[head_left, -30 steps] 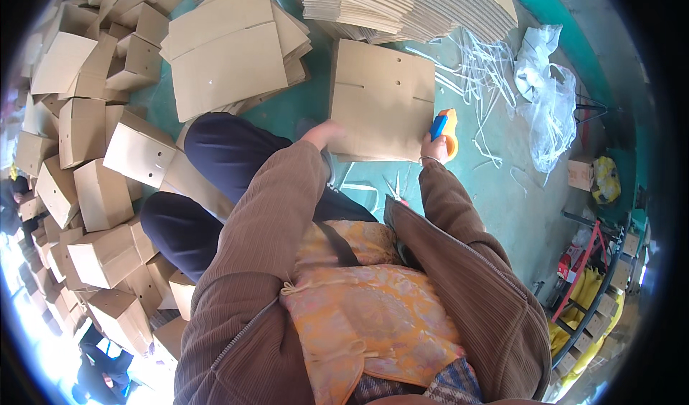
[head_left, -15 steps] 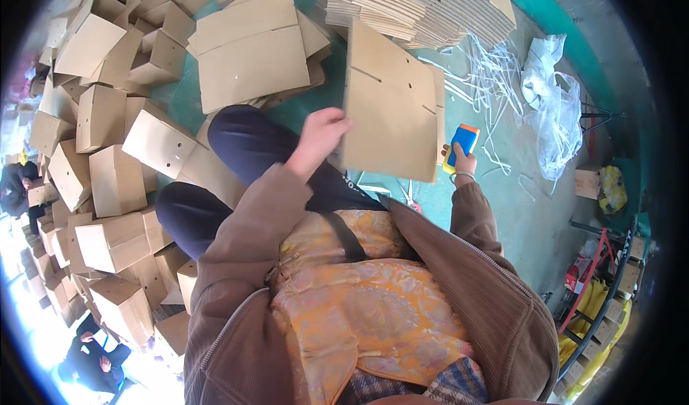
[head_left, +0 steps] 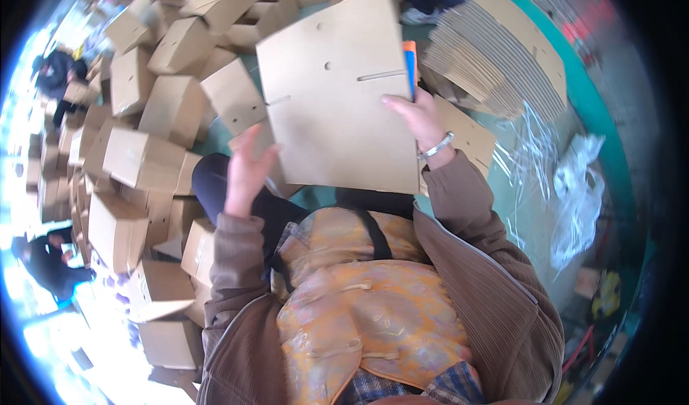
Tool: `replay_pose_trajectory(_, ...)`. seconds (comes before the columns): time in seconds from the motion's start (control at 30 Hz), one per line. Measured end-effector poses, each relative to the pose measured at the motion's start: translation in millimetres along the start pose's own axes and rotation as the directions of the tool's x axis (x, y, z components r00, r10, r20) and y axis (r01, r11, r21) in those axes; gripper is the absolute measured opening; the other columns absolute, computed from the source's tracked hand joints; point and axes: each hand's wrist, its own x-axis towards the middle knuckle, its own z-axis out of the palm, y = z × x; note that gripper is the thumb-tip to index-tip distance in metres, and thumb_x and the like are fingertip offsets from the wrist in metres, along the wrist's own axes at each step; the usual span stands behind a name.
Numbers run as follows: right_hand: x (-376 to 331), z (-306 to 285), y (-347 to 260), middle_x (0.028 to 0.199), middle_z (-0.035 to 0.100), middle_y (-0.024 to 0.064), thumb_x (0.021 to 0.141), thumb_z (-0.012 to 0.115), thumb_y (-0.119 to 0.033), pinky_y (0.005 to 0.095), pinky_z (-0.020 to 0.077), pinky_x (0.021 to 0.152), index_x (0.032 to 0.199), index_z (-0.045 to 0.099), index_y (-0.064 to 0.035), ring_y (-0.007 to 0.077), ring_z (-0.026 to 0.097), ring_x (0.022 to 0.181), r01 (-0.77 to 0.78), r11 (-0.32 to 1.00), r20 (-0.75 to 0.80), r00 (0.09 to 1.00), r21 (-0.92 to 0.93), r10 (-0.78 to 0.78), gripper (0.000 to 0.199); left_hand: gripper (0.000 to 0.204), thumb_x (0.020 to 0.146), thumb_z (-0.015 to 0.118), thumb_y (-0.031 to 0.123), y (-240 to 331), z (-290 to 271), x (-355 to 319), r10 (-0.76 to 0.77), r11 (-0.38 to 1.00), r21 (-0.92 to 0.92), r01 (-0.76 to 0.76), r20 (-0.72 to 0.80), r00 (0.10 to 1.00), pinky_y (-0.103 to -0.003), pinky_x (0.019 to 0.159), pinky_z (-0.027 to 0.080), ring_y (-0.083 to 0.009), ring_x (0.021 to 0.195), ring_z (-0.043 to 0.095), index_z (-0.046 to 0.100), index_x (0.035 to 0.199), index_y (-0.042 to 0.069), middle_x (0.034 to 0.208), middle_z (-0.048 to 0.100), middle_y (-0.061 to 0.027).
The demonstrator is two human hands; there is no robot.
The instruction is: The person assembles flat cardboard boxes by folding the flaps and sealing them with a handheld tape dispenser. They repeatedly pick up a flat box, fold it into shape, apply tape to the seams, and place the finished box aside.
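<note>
- Cardboard sheet [head_left: 337, 96]: flat brown corrugated blank, roughly square, matte, with small round holes and narrow cut slits; held up tilted at centre, toward 12 o'clock from the lap.
- Right hand [head_left: 420, 121]: at the sheet's 3 o'clock edge, fingers closed over that edge; metal bangle on the wrist.
- Tape dispenser [head_left: 410, 68]: blue and orange plastic, narrow strip showing behind the sheet's right edge, just above the right hand; whether that hand also holds it cannot be told.
- Left hand [head_left: 247, 172]: at the sheet's 8 o'clock corner, fingers spread open, touching or just beside the edge, not gripping.
- Boxes [head_left: 136, 161]: folded brown cartons, heaped from 8 to 11 o'clock.
- Flat stack [head_left: 502, 60]: fanned cardboard blanks, ridged edges, at 2 o'clock.
- Plastic wrap [head_left: 578, 197]: clear, crumpled, at 3 o'clock on the green floor [head_left: 596, 118].
</note>
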Motion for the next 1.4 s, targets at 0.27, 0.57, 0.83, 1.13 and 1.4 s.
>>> replay_pose_trajectory(0.27,25,142,93,0.077,0.066,0.0104,0.074,0.074,-0.030,0.0345,0.0488,0.064,0.090,0.062,0.0012,0.0184,0.063,0.069,-0.129,0.923,0.246,0.942,-0.363,0.229,0.037,0.106,0.081,0.077,0.044,-24,78,-16,0.061,0.864,-0.502,0.049,0.201,0.978,-0.040,0.110,0.033,-0.0298,0.138,0.034,0.011,0.151,0.000,0.149,0.033,-0.0218)
replay_pose_trajectory(0.57,70,166,128,0.097,0.067,0.0044,0.079,0.078,-0.041,0.0281,0.0490,0.074,0.104,0.066,-0.0028,0.0122,0.062,0.083,-0.358,0.927,0.285,0.882,-0.111,0.375,0.047,0.093,0.088,0.069,0.042,-68,90,-23,-0.038,0.679,-0.709,0.192,0.227,0.973,-0.036,0.110,0.031,-0.0255,0.133,0.037,0.015,0.148,-0.006,0.141,0.040,-0.0215)
replay_pose_trajectory(0.83,97,158,133,0.091,0.065,0.0016,0.078,0.079,-0.041,0.0269,0.0476,0.073,0.101,0.066,-0.0048,0.0105,0.059,0.080,-0.201,0.946,0.418,0.859,-0.254,0.295,0.044,0.089,0.093,0.062,0.041,-62,72,-27,-0.188,0.584,-0.719,0.377,0.332,0.924,-0.035,0.104,0.039,-0.0270,0.125,0.049,0.009,0.152,0.000,0.155,0.022,-0.0207)
replay_pose_trajectory(1.13,115,147,92,0.085,0.066,0.0190,0.064,0.074,-0.025,0.0383,0.0505,0.074,0.093,0.065,-0.0016,0.0333,0.064,0.078,0.235,0.584,0.309,0.951,-0.777,0.029,0.038,0.047,0.076,0.059,0.020,-61,38,-7,-0.135,0.988,0.065,0.137,-0.044,0.990,-0.053,0.076,0.050,-0.0483,0.082,0.062,0.048,0.116,-0.002,0.081,0.064,-0.0300)
replay_pose_trajectory(1.4,120,150,46,0.085,0.067,0.0224,0.068,0.068,-0.034,0.0402,0.0515,0.075,0.085,0.069,0.0021,0.0337,0.066,0.081,0.333,0.235,0.372,0.917,-0.913,0.146,0.040,0.040,0.077,0.058,0.020,-110,-33,73,-0.154,0.978,0.119,0.171,-0.139,0.978,-0.049,0.086,0.048,-0.0449,0.094,0.062,0.060,0.109,-0.003,0.093,0.065,-0.0304)
